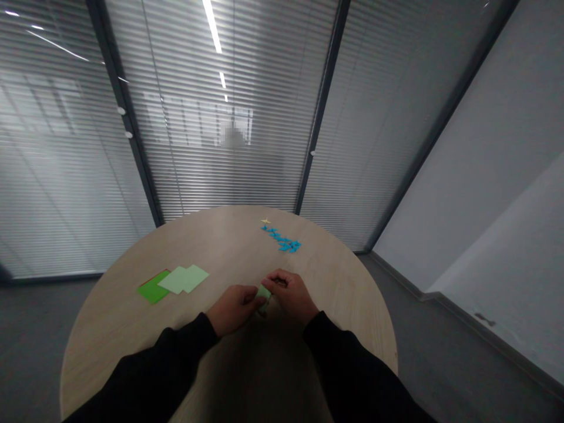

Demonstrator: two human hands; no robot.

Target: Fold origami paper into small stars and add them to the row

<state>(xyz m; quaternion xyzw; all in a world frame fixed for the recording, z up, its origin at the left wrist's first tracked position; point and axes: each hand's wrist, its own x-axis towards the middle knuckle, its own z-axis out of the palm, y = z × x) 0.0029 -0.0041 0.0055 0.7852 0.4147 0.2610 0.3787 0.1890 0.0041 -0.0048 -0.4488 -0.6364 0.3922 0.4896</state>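
Note:
Between my two hands is a small folded piece of pale green paper (264, 294), raised just above the round table. My left hand (233, 308) is closed, its thumb and fingers pinching the paper's left side. From the other side my right hand (292, 295) grips the paper near its upper edge with thumb and curled fingers. Parts of the paper are covered by the fingers, so its folded shape is hard to make out.
On the wooden table (352, 294), pale green paper squares (190, 278) overlap a brighter green stack (153, 289) at left. Several small blue folded paper pieces (284, 242) lie in a slanted line at the back, near a yellow one (265, 221). Glass with blinds (247, 176) stands behind.

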